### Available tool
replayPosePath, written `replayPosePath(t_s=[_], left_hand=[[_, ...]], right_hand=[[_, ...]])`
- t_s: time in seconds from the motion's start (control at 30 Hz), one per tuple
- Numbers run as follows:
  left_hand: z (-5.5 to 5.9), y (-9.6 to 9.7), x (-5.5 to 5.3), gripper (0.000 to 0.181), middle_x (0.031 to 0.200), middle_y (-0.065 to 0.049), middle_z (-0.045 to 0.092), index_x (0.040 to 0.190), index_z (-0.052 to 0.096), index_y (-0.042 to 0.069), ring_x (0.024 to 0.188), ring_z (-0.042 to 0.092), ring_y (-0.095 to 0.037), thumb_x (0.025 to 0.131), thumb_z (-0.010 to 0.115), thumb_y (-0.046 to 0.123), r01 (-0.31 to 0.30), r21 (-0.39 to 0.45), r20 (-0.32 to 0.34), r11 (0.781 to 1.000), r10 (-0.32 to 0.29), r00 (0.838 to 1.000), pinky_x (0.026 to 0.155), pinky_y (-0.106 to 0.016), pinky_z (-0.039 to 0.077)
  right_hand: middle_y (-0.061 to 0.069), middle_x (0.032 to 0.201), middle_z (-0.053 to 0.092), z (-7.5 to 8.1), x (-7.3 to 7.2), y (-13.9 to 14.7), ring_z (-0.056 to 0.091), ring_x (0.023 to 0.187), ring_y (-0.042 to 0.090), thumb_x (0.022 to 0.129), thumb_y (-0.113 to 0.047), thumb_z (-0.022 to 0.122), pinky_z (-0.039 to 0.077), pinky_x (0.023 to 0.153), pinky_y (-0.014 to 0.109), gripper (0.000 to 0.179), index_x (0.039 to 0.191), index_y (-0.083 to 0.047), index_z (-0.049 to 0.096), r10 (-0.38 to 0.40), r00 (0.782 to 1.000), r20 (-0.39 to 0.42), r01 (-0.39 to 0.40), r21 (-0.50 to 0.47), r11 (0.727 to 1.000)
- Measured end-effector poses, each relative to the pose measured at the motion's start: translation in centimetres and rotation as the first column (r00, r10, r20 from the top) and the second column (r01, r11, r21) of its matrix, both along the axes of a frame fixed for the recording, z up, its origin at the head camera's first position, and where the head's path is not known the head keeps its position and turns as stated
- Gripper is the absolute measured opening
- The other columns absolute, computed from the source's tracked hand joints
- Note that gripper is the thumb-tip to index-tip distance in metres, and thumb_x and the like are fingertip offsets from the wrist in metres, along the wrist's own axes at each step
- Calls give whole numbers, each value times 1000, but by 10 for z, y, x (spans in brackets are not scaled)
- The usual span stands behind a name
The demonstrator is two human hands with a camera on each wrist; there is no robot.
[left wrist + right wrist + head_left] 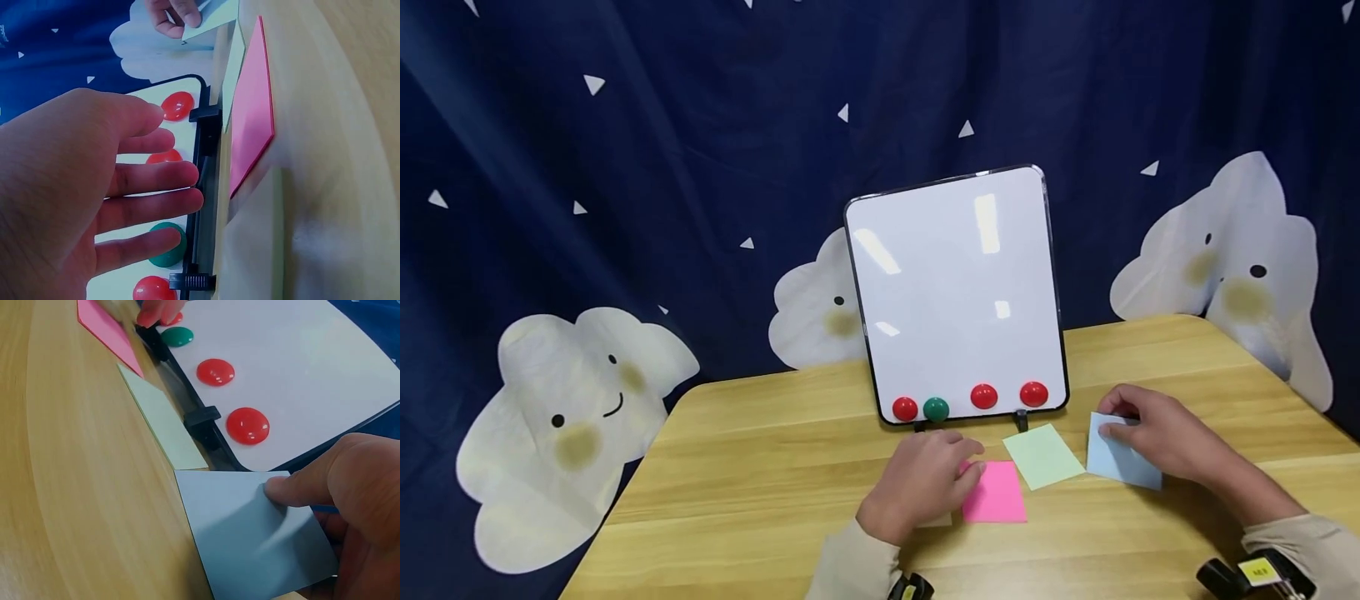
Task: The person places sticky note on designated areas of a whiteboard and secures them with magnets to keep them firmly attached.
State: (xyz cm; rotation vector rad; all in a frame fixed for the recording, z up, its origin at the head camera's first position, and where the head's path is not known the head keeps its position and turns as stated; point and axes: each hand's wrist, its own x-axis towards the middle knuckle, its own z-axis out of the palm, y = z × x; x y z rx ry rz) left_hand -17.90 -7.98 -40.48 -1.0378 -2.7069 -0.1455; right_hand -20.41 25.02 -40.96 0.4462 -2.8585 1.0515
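Observation:
My right hand (1172, 437) pinches a light blue sticky note (1112, 462), its thumb on the upper face and the other fingers behind. One edge of that note tilts up in the right wrist view. My left hand (917, 479) hovers with fingers extended and nothing in them, over a cream sticky pad (253, 244) that it mostly hides in the head view. Between the two hands lie a pink sticky pad (1000, 500) and a pale green one (1043, 457); the pink one is nearer the left hand.
Behind the notes a white magnetic board (955, 308) leans upright on black feet (1021, 421). Along its bottom edge sit red magnets (983, 396) and a green magnet (936, 409). The wooden table (737, 500) ends at a dark blue curtain (700, 150) with clouds.

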Motion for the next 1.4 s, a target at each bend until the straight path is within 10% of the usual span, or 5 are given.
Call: replayPosePath(t_s=[0.47, 0.77, 0.93, 1.13, 1.4], left_hand=[[-12, 12, 4, 20, 87, 13, 71, 103, 78, 26, 75, 62, -1, 98, 60, 33, 46, 53, -136, 998, -38, 990, 60, -14, 43], [-17, 16, 5, 16, 90, 15, 73, 101, 80, 24, 77, 64, 3, 95, 65, 27, 48, 212, -49, 976, -38, 998, 58, -7, 36], [-17, 21, 7, 18, 95, 19, 71, 104, 79, 24, 80, 57, 10, 98, 62, 29, 27, 330, 130, 943, -74, 989, 67, -7, 39], [-18, 31, 13, 27, 94, 20, 68, 108, 78, 16, 81, 60, 7, 101, 59, 35, -93, 579, 454, 810, -225, 862, 74, -14, 50], [-20, 38, 18, 22, 82, 9, 69, 96, 76, 9, 75, 64, -3, 98, 65, 28, -312, 714, 609, 626, -337, 718, 69, -22, 55]], right_hand=[[13, 102, 63, 9, 2, -7, 55, 88, 27, 97, -19, 68, 48, 63, 27, 28, 115, 1, 63, -107, 993, 57, 114, -143, 983], [10, 93, 62, 11, 9, -29, 57, 83, 22, 97, -21, 68, 51, 63, 29, 25, 112, -1, 64, -10, 990, 140, 51, -287, 957], [12, 98, 64, 7, 15, -38, 57, 84, 22, 97, -21, 67, 51, 64, 30, 25, 112, -1, 64, -1, 984, 180, 69, -369, 927], [14, 116, 61, 3, 18, -47, 56, 94, 24, 100, -23, 63, 49, 71, 28, 30, 119, -1, 64, -10, 968, 250, 119, -429, 896], [16, 115, 60, 2, 21, -58, 60, 90, 25, 101, -20, 59, 52, 71, 30, 31, 123, 2, 59, 54, 947, 316, 129, -529, 839]])
